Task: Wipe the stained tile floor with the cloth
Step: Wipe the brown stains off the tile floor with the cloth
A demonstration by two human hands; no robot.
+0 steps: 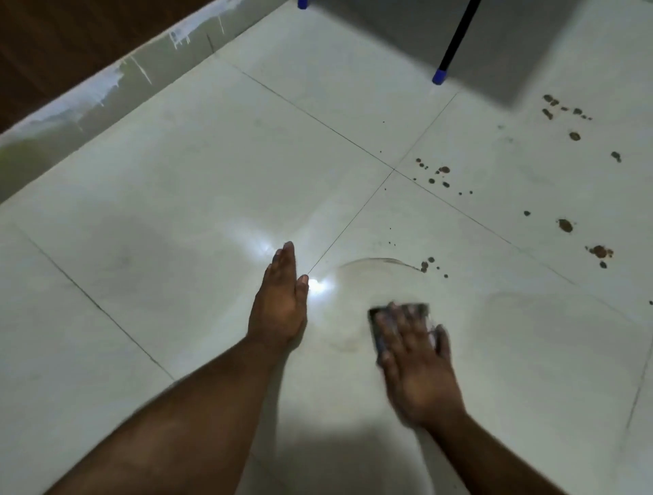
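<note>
A pale glossy tile floor (198,169) fills the view. Brown stain spots (441,176) are scattered over its right half, more of them lying at far right (599,251). A curved wet smear (374,263) runs just beyond my right hand. My right hand (413,349) presses flat, fingers spread, on a small dark cloth (378,319); both are blurred. Only the cloth's far and left edges show past the fingers. My left hand (281,300) is held out with straight fingers over the floor, to the left of the cloth.
A black leg with a blue foot (439,76) stands at the back right, and another blue foot (302,4) shows at the top edge. A paint-streaked skirting (106,92) below a dark wooden wall runs along the left.
</note>
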